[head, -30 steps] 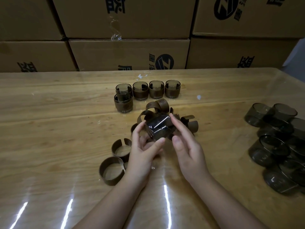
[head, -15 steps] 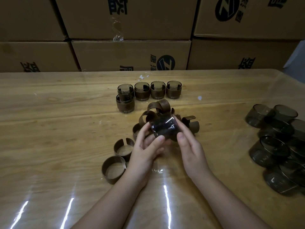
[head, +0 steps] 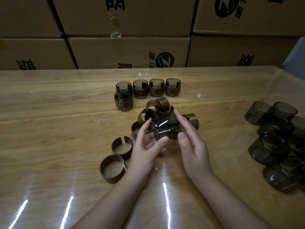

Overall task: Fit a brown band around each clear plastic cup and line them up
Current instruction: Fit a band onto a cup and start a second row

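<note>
A clear smoky plastic cup [head: 165,128] lies tilted on its side between both my hands, above the table. My left hand [head: 146,149] pinches its near end with thumb and forefinger. My right hand [head: 191,141] cups its right side with thumb and fingers. A brown band seems to sit round the cup's far part; I cannot tell how far on. Loose brown bands lie behind the cup in a pile [head: 158,106] and at the near left [head: 122,145] [head: 112,170]. Several banded cups [head: 156,87] stand in a row at the back, one [head: 123,101] in front.
A heap of bare smoky cups [head: 279,138] lies at the right of the wooden table [head: 57,129]. Stacked cardboard boxes [head: 128,52] form a wall behind the table's far edge. Glossy film covers the tabletop.
Both hands have lifted the cup slightly and turned it; the right fingers have spread further along its side. The bands and cups on the table lie as before.
</note>
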